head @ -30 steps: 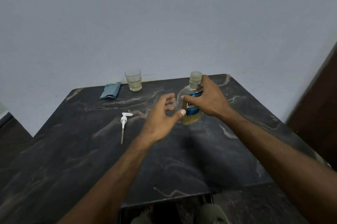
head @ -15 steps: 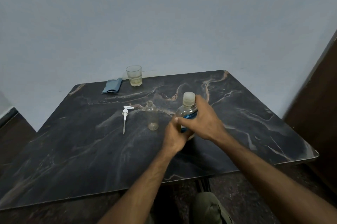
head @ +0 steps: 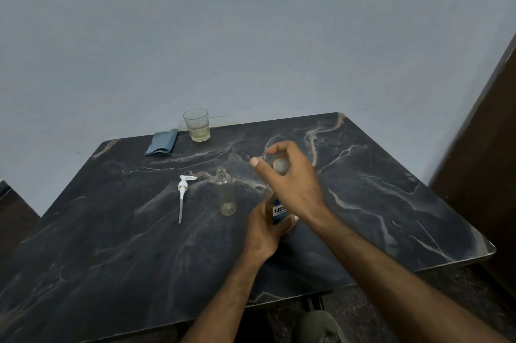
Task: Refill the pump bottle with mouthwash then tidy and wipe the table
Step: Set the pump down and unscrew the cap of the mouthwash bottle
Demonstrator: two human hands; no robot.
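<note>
The mouthwash (head: 279,212) has come forward from the far side of the table (head: 111,245) and now stands just right of the empty pump bottle (head: 226,193), the landmark here. The left hand (head: 264,231), which was reaching open a second ago, now grips its body, and the right hand (head: 289,178) has shifted up to curl around the cap (head: 280,166), so unscrewing looks under way. The pump (head: 183,194) lies left of the bottle; cloth (head: 162,142) and glass (head: 196,124) sit beyond it.

A glossy dark marble-look table (head: 377,203), clear plastic pump bottle (head: 226,193), clear glass tumbler (head: 197,124) and blue cloth (head: 162,142) are seen.
</note>
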